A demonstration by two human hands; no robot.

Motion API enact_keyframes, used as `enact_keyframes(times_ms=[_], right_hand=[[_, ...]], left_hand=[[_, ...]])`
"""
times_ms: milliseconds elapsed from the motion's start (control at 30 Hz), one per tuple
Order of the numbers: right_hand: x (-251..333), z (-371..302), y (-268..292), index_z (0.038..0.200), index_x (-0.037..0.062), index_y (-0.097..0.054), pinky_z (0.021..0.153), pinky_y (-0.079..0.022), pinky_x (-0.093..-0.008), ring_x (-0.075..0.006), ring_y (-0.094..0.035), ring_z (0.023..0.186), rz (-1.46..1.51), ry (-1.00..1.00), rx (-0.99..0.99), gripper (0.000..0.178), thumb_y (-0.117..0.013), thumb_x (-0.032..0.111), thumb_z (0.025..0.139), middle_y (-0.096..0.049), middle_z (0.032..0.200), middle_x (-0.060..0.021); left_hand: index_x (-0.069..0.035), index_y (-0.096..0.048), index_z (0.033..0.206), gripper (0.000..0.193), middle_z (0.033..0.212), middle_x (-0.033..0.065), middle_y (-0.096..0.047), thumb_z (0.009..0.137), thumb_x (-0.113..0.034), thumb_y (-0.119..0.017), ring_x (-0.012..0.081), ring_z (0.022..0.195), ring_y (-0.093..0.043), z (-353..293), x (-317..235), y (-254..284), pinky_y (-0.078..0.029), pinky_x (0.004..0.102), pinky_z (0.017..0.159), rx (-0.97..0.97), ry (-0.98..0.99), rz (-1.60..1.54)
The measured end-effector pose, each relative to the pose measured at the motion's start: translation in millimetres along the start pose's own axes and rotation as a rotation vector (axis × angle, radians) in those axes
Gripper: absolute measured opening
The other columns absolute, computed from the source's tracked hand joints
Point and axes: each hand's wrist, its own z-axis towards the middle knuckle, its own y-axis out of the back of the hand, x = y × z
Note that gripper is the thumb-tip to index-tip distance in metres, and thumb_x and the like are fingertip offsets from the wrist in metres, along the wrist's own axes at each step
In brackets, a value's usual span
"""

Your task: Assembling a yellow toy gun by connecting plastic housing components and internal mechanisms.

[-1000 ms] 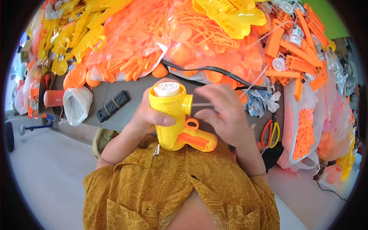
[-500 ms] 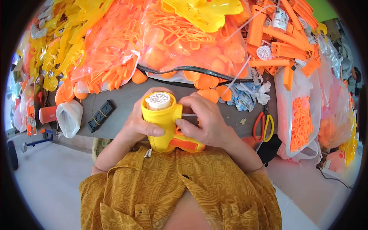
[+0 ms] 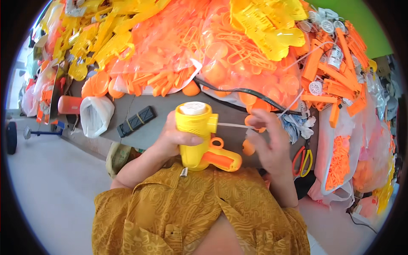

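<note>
My left hand (image 3: 177, 138) is wrapped round a yellow pistol-shaped plastic toy body (image 3: 193, 138), held upright against my shirt. A white round piece (image 3: 194, 108) sits in the toy's top opening. Its handle, with an orange panel (image 3: 219, 160), points to the right, and an orange ring (image 3: 216, 143) sits just above. From a short side spout a thin pale strip (image 3: 233, 125) runs rightward to my right hand (image 3: 270, 138). The strip's far end is between the thumb and fingers there, slightly blurred.
Clear bags of orange parts (image 3: 161, 46) and yellow plastic parts (image 3: 267, 25) cover the far table. A strapped black block (image 3: 137, 121) and white bag (image 3: 97, 117) lie left. Scissors (image 3: 302, 161), a blue cloth (image 3: 293, 127) and a heap of orange parts (image 3: 335, 72) are right.
My right hand has moved away from the toy to the right, and a longer stretch of the pale strip shows. The view has shifted, so the table things appear farther right.
</note>
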Motion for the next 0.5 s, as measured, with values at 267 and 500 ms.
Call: enact_keyframes(times_ms=[267, 500], right_hand=[[7, -49, 101, 0.101, -0.0043, -0.051, 0.07, -0.04, -0.0216, -0.0102, -0.051, 0.077, -0.068, -0.108, -0.505, 0.021, -0.048, -0.001, 0.081, -0.054, 0.083, -0.0052], [-24, -103, 210, 0.094, -0.0011, -0.057, 0.069, -0.041, -0.0202, -0.0095, -0.053, 0.076, -0.352, -0.25, -0.916, 0.015, -0.05, 0.008, 0.084, -0.056, 0.081, -0.0034]], left_hand=[[-0.003, -0.041, 0.111, 0.068, 0.089, 0.0145, -0.053, 0.051, -0.024, -0.063, 0.0293, 0.076, -0.057, 0, -5, 23, -0.052, 0.0398, 0.065, -0.007, -0.127, -0.358], [0.001, -0.043, 0.109, 0.069, 0.089, 0.0153, -0.051, 0.052, -0.033, -0.061, 0.0265, 0.071, -0.056, 15, -19, 33, -0.05, 0.0344, 0.058, -0.048, -0.269, -0.244]])
